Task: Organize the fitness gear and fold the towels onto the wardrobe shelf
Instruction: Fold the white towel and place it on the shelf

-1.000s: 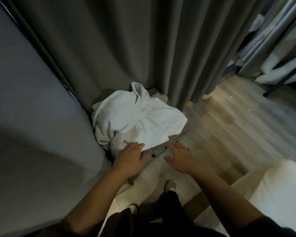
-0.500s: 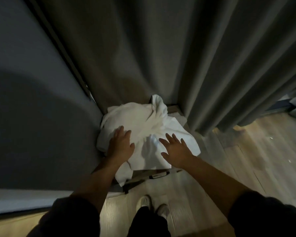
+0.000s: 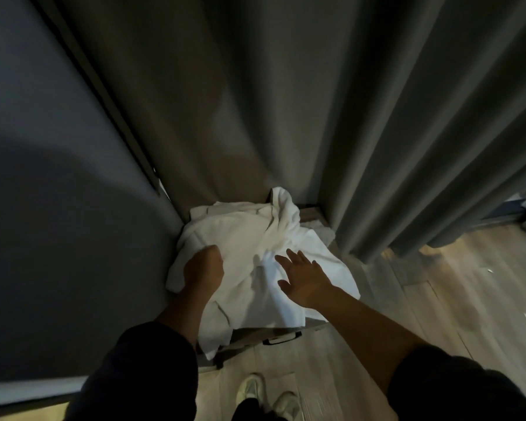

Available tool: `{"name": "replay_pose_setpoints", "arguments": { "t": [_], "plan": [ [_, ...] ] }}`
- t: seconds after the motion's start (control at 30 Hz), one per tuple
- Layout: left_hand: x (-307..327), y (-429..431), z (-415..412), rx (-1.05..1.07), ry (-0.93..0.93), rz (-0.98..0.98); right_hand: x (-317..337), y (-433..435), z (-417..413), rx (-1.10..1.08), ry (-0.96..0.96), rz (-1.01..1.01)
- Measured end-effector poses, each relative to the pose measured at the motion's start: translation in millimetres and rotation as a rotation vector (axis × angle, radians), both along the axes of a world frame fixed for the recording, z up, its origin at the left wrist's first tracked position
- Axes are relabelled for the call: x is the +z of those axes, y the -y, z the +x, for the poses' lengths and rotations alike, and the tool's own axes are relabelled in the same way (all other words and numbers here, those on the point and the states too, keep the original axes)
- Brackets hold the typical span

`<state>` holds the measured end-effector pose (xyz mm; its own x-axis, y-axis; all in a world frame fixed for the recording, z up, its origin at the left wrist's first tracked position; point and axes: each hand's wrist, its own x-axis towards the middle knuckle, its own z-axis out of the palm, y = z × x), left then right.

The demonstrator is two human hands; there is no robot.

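curtain (image 3: 286, 117) hangs behind | white towel (image 3: 255, 244) heaped at its foot, soft, light, floppy: take it by an edge | your right hand (image 3: 305, 279) splayed flat above it | left hand (image 3: 203, 270) bunching its left fold, fingers hidden

No writing, label, brand mark or number can be read anywhere here; the light is dim and nothing I can see carries any legible print.
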<state>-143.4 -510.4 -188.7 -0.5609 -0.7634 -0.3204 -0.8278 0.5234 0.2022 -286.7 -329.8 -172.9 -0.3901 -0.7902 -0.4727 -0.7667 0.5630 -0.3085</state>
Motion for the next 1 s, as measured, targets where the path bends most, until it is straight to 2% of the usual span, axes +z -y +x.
{"name": "replay_pose_setpoints", "arguments": {
  "t": [0.1, 0.27, 0.4, 0.53, 0.7, 0.77, 0.87, 1.0],
  "plan": [
    [3, 1, 2, 0.027, -0.044, -0.038, 1, 10, 5, -0.019, 0.039, -0.02],
    [12, 11, 12, 0.122, -0.159, 0.047, 5, 39, 13, -0.022, 0.132, -0.138],
    [24, 21, 22, 0.072, -0.32, 0.059, 10, 68, 12, -0.043, 0.23, -0.246],
    [29, 16, 35, 0.002, -0.322, 0.079, 18, 102, 14, -0.186, 0.236, -0.397],
    [32, 9, 41, -0.048, -0.32, 0.155, 15, 135, -2, -0.185, 0.283, -0.263],
    [34, 9, 45, -0.073, -0.326, 0.156, 11, 137, -4, -0.163, 0.214, -0.183],
    [35, 11, 49, -0.095, -0.263, 0.146, 8, 135, -3, -0.245, 0.164, -0.268],
    [45, 12, 42, -0.103, -0.172, 0.139, 27, 125, -8, -0.166, -0.182, -0.371]
  ]
}}
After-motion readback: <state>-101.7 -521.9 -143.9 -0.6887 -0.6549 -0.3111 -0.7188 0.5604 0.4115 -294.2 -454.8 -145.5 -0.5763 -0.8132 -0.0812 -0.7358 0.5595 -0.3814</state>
